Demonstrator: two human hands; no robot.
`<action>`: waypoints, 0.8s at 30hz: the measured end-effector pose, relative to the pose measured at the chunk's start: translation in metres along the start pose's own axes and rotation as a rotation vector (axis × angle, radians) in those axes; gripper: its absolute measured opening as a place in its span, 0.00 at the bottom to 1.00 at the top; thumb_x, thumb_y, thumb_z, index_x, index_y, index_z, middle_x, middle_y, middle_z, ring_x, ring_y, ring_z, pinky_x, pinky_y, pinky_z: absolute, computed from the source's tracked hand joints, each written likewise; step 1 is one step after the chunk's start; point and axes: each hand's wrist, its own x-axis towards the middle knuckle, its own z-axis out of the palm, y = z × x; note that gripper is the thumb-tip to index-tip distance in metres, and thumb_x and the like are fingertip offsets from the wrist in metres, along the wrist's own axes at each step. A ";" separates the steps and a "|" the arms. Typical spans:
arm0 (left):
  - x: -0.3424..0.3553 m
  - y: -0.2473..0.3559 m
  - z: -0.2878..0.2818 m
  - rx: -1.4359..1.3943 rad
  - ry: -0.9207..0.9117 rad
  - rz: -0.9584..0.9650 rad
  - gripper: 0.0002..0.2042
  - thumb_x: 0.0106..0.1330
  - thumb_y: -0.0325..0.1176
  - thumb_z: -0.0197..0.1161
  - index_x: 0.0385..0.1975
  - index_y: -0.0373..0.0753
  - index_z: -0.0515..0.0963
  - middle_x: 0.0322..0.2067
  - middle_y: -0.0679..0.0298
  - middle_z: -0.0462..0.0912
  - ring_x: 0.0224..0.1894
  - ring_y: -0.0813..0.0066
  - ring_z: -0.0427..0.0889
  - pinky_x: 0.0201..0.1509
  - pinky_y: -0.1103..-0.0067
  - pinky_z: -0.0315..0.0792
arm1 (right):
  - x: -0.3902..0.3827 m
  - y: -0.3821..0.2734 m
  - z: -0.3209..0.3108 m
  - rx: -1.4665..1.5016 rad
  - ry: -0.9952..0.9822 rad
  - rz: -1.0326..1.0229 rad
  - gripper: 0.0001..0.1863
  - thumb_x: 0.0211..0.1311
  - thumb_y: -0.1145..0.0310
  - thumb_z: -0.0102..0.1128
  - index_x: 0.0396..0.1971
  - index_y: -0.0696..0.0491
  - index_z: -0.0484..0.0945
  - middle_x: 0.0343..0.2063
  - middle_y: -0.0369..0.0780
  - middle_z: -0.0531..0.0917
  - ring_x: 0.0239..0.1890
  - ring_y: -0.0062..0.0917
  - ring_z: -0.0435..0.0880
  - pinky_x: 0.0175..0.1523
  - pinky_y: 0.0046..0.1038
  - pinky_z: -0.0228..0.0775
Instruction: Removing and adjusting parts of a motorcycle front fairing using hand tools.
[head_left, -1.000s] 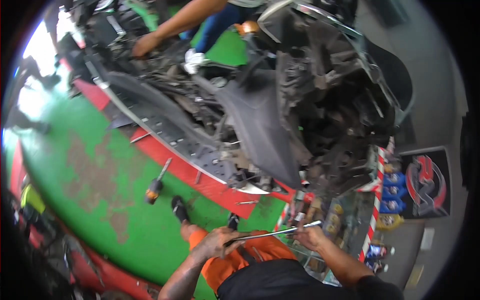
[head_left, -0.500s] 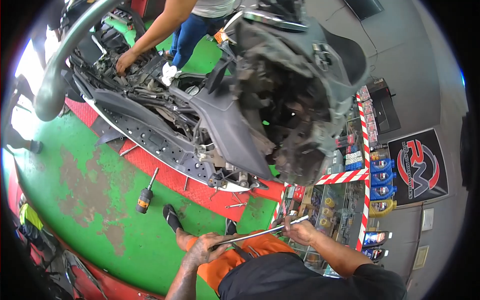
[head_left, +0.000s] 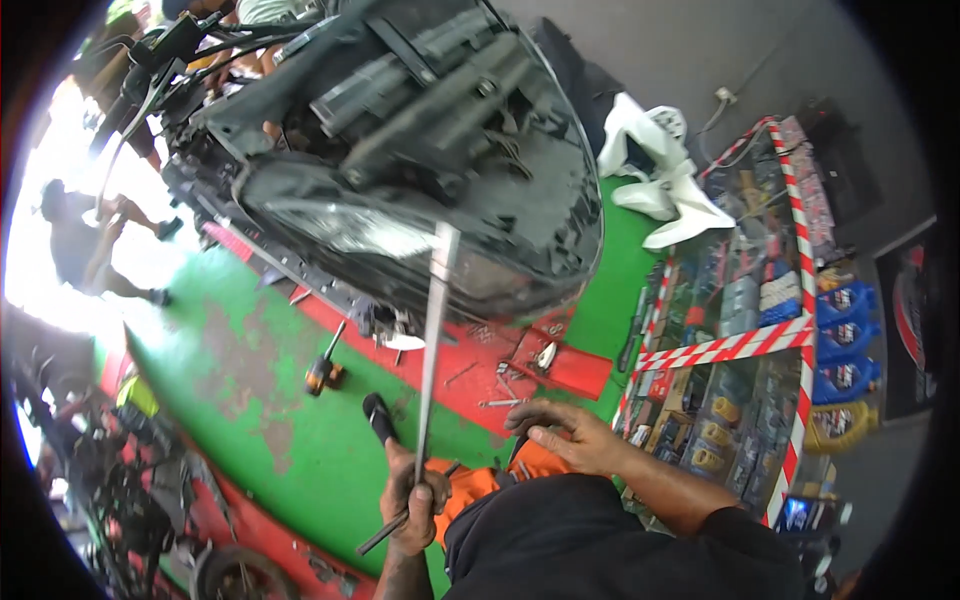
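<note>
My left hand (head_left: 412,505) is closed around a long, flat-looking metal bar (head_left: 432,340), which rises away from me. A short dark rod end (head_left: 380,536) sticks out below the fist; whether it belongs to the bar, I cannot tell. In front of the bar's far end is the partly stripped scooter (head_left: 500,230), with its headlight (head_left: 350,228) and dark inner front bodywork showing. Over my orange shorts, my right hand (head_left: 570,436) is off the bar, fingers loosely bent and thumb apart, with nothing visible in it.
A cordless power tool (head_left: 324,374) with a long shaft lies on the green floor. Small tools (head_left: 500,385) lie on the red platform (head_left: 455,395). White body panels (head_left: 660,175) are beyond a taped glass counter (head_left: 720,350). People are at far left; motorcycle parts (head_left: 130,500) at near left.
My right hand has let go of the bar, which the left hand has swung from crosswise to pointing away. My view has shifted toward the scooter's front, revealing the headlight and white panels.
</note>
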 end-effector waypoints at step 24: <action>0.064 0.054 0.240 1.126 0.378 0.149 0.20 0.59 0.15 0.52 0.50 0.39 0.74 0.37 0.51 0.74 0.37 0.53 0.80 0.38 0.66 0.78 | -0.055 -0.044 -0.124 -0.241 -0.215 -0.062 0.12 0.70 0.70 0.53 0.49 0.55 0.78 0.43 0.37 0.82 0.47 0.20 0.80 0.52 0.24 0.72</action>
